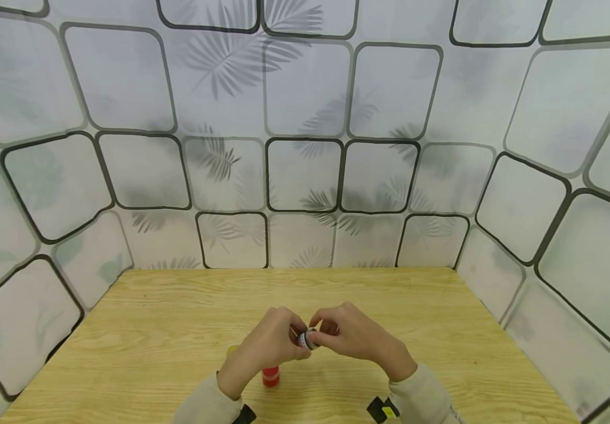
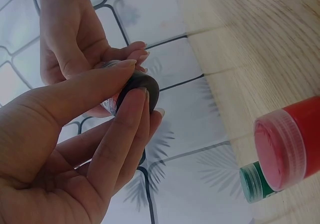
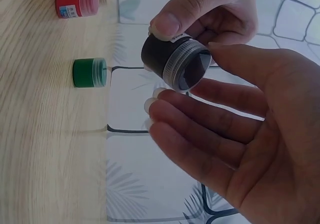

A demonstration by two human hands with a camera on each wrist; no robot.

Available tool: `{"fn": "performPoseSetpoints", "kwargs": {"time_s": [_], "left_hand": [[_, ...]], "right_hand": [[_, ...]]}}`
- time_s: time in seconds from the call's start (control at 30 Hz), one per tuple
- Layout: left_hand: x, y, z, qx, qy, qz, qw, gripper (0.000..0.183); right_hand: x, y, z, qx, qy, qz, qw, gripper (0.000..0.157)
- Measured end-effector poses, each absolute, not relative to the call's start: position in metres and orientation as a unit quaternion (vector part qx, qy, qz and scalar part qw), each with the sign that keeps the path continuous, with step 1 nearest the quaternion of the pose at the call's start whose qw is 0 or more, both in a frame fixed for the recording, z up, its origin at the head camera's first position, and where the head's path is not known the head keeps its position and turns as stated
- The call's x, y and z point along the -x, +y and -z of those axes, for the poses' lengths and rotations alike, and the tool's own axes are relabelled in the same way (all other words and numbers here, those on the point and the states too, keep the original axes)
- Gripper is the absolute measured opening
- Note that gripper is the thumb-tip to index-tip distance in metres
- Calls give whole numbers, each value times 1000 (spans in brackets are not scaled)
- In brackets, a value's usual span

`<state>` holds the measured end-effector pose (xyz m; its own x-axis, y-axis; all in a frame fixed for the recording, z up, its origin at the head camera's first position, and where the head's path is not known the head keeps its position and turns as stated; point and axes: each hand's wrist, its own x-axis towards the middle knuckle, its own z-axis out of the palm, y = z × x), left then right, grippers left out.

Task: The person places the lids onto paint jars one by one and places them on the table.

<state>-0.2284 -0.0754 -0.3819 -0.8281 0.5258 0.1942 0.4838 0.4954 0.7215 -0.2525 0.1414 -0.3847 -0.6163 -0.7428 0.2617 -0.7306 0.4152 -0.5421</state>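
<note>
Above the table, both hands meet at a small black paint jar (image 3: 162,56) with a clear ridged lid (image 3: 187,66). My left hand (image 1: 278,338) grips the jar's dark body between thumb and fingers, its lid facing the right hand. My right hand (image 1: 355,335) has its thumb and index finger at the lid's rim, while the other fingers reach out below it, as the right wrist view shows. A red paint jar (image 1: 270,377) stands on the table by the left forearm. A green paint jar (image 3: 90,73) appears in both wrist views.
A yellow item (image 1: 231,350) peeks out beside the left forearm, mostly covered by it. The wooden table (image 1: 177,306) ends at a patterned wall covering (image 1: 305,176) at the back and on both sides.
</note>
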Motion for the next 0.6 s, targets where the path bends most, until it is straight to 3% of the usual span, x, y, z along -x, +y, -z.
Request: {"fn": "performPoseSetpoints", "kwargs": {"time_s": [0.33,0.6], "left_hand": [[229,-76,382,-291,868,-401,17,18],[229,-76,381,-293,868,-400,14,17]], "right_hand": [[253,146,380,444,835,325,17,21],[251,146,378,450,827,336,16,31]]}}
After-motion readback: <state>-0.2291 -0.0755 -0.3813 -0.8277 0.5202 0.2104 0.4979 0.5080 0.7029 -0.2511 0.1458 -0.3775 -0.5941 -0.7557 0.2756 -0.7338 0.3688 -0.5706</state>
